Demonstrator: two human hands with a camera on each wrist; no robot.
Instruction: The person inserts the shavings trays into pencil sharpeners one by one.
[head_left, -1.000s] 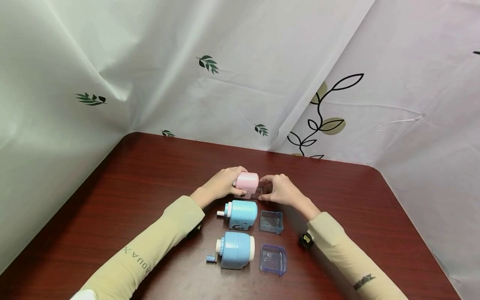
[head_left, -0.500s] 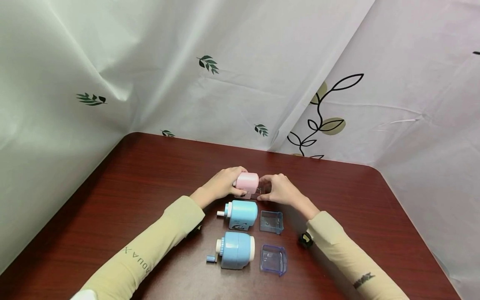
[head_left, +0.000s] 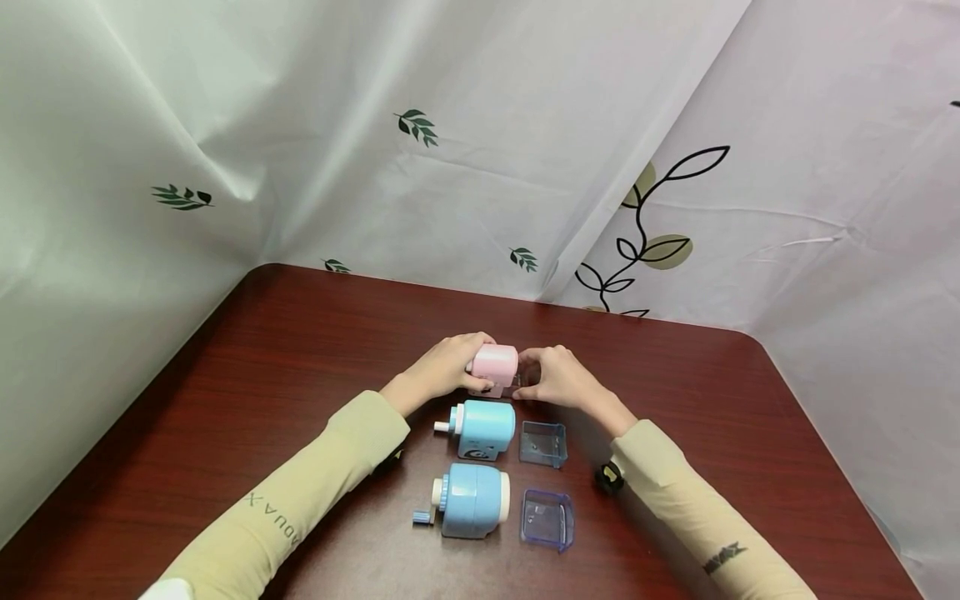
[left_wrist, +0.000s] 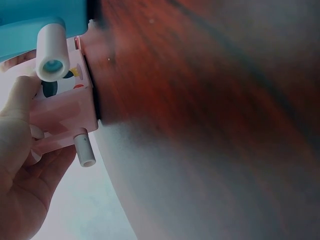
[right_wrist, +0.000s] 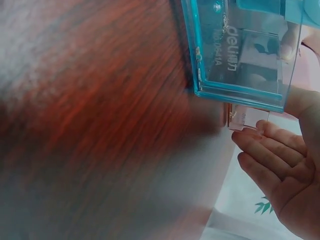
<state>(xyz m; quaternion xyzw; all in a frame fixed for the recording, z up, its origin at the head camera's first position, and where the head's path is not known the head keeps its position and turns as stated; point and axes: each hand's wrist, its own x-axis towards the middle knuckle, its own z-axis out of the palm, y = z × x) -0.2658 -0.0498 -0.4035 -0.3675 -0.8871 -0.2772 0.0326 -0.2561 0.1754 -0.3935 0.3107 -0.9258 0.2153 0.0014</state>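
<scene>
Gripping the pink sharpener [head_left: 497,362] through the feed, my left hand [head_left: 442,367] has fingers and thumb curled round its glossy plastic body, while my right hand [head_left: 564,379] pinches the clear drawer [right_wrist: 245,117] at that sharpener's open side. I judge two of three drawers done: on the near side of my left fingers stand the turquoise sharpener [head_left: 489,421] and the rounder blue sharpener [head_left: 471,500], and on the near side of my right fingers lie the turquoise tray [head_left: 542,447] and violet tray [head_left: 546,521], hard, see-through, squarish boxes. Only the pinched one seems left; I cannot tell whether it is free. A white tubular crank knob [left_wrist: 85,151] juts beside my left fingers, over the streaky, reddish-brown table [head_left: 675,400].
</scene>
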